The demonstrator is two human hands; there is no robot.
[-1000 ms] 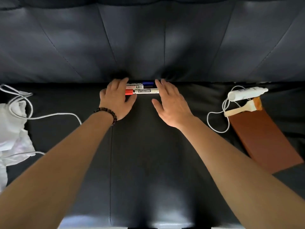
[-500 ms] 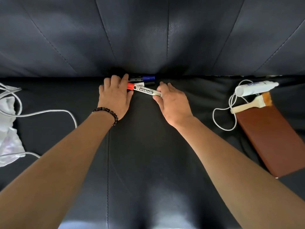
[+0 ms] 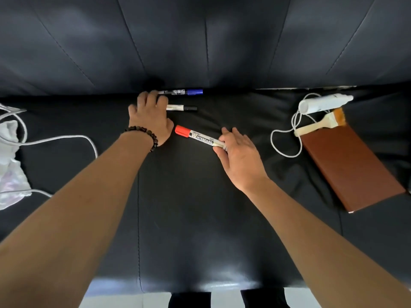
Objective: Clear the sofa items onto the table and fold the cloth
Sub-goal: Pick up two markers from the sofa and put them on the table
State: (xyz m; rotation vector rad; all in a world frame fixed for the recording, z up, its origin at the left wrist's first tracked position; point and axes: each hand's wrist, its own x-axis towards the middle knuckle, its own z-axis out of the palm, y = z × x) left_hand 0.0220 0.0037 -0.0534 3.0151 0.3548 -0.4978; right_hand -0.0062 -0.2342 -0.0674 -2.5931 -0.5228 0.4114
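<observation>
Three whiteboard markers lie on the black sofa seat (image 3: 189, 207). My right hand (image 3: 239, 156) grips the tail of the red-capped marker (image 3: 196, 137), which points left. My left hand (image 3: 150, 117), with a bead bracelet on the wrist, curls over the left ends of the black-capped marker (image 3: 182, 108) and the blue-capped marker (image 3: 181, 92) by the backrest seam. A crumpled white cloth (image 3: 10, 170) sits at the far left edge.
A white cable (image 3: 60, 138) loops near the cloth. On the right lie a white tube (image 3: 322, 103), a wooden-handled brush (image 3: 320, 122), a thin white cord (image 3: 280, 141) and a brown flat case (image 3: 351, 165). The sofa backrest (image 3: 200, 41) rises behind.
My right hand took hold of the red-capped marker and pulled it toward me, away from the other two. My left hand stayed on the black and blue markers.
</observation>
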